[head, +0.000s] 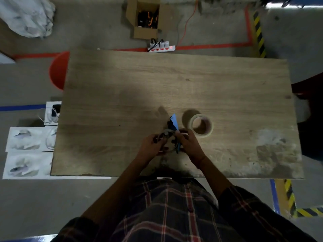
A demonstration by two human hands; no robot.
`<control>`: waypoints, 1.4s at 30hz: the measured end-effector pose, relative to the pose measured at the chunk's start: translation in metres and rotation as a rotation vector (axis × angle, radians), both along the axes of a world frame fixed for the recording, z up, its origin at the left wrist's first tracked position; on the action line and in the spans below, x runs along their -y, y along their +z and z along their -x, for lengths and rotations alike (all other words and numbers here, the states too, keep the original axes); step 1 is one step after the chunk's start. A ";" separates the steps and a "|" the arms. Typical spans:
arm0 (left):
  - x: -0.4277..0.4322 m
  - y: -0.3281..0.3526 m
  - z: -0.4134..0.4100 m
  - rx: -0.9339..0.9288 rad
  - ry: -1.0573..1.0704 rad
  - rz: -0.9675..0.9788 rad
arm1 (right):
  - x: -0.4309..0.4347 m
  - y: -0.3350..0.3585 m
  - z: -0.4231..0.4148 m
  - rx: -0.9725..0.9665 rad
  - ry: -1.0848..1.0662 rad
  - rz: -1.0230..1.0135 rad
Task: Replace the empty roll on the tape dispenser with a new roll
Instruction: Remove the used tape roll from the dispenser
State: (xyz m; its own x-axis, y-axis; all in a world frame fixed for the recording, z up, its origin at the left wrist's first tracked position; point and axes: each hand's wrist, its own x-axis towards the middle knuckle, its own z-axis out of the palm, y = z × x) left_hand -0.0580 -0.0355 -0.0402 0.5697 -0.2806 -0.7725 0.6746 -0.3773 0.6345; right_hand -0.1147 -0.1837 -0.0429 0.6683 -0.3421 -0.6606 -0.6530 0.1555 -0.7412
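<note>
A blue and black tape dispenser (173,124) is held above the wooden table (122,95) near its front edge. My left hand (151,145) grips its left side, where a pale ring that looks like the roll core (168,143) sits. My right hand (189,143) holds the blue side of the dispenser. A new roll of pale tape (201,126) lies flat on the table just right of my hands, touching neither. The dim light hides the dispenser's finer parts.
A red stool (58,70) stands at the table's left far corner. A power strip (161,47) and an open cardboard box (146,16) lie on the floor beyond. White boxes (28,151) sit on the floor to the left. A dark chair (309,105) is at the right.
</note>
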 end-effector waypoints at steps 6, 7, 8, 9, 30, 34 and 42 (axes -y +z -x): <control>-0.004 0.002 0.006 -0.014 0.023 0.012 | 0.002 0.006 0.018 0.019 -0.039 -0.121; -0.005 0.003 0.007 -0.001 0.012 0.008 | 0.001 0.006 0.020 0.016 -0.045 -0.127; -0.005 0.004 0.007 0.015 -0.006 -0.004 | 0.001 0.006 0.022 0.017 -0.056 -0.132; -0.004 0.004 0.009 0.035 -0.013 -0.020 | -0.001 0.006 0.023 0.018 -0.070 -0.138; -0.016 0.011 -0.033 0.195 -1.068 -0.120 | 0.014 0.014 0.037 0.057 0.513 0.187; -0.012 0.014 -0.036 0.166 -1.176 -0.097 | 0.018 0.016 0.042 0.120 0.583 0.205; -0.009 0.019 -0.040 0.144 -1.010 -0.014 | 0.016 0.011 0.046 0.119 0.506 0.231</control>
